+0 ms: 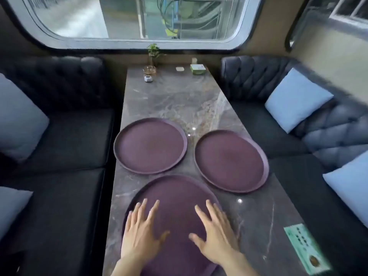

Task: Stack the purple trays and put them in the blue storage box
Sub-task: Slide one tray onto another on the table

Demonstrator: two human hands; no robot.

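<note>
Three round purple trays lie flat on a dark marble table [179, 96]. One tray [150, 145] is at the middle left, a second tray [231, 160] at the middle right. The third, nearest tray [175, 192] lies at the front. My left hand [140, 234] hovers over its left part with fingers spread, holding nothing. Over the same tray's right part is my right hand [216, 234], palm down with fingers apart. No blue storage box is in view.
Dark tufted sofas [65, 140] with pale blue cushions [296, 99] flank the table on both sides. At the far end stand a small plant vase [152, 56], a glass holder [149, 69] and a green box [197, 69]. A green card [304, 247] lies near the front right edge.
</note>
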